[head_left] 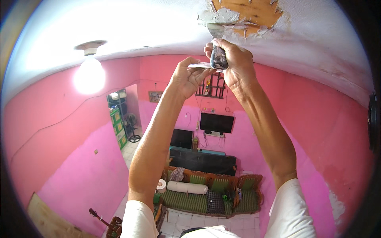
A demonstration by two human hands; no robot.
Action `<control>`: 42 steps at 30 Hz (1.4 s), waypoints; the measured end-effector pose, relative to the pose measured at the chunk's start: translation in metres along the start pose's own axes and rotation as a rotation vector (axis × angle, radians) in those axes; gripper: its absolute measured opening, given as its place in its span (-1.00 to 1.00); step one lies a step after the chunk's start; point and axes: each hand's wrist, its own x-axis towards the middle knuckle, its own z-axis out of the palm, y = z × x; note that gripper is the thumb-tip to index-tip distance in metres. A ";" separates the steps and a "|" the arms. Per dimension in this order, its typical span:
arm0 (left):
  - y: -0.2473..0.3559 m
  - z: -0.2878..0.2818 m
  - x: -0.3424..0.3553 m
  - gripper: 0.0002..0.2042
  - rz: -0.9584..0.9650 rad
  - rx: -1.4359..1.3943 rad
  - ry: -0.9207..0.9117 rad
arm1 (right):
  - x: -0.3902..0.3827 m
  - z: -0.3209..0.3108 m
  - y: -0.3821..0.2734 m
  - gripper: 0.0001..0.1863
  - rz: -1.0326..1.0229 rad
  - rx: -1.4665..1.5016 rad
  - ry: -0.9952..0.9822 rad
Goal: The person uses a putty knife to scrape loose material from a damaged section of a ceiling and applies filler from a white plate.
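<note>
Overhead, my right hand (239,63) is wrapped round the dark, stained handle of a putty knife (218,57). Its metal blade points up and meets the ceiling, or comes very close to it, beside a patch of whitish filler (222,16). Around that filler the white ceiling (317,23) gives way to a bare brown area (260,12) with ragged edges. Just below the knife, my left hand (187,78) grips a thin, flat, pale plate (200,65), held roughly level, its far end partly behind the knife handle.
A lit bulb (89,75) hangs from the ceiling to the left. Far below are a green striped sofa (186,201) with a bolster (187,187), an armchair (249,195) and a guitar (104,220). A television (216,122) and a wall rack (216,85) are on the pink wall.
</note>
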 end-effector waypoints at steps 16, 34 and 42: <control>0.023 0.008 -0.033 -0.71 0.007 0.015 0.001 | -0.056 0.005 -0.020 -0.76 -0.102 -0.115 -0.081; -0.007 -0.056 -0.025 -0.61 0.065 0.124 0.128 | 0.036 -0.024 0.047 -0.80 0.119 -0.096 0.019; -0.005 -0.048 -0.014 -0.60 0.057 0.089 0.114 | 0.040 -0.008 0.055 -0.83 -0.002 -0.050 0.023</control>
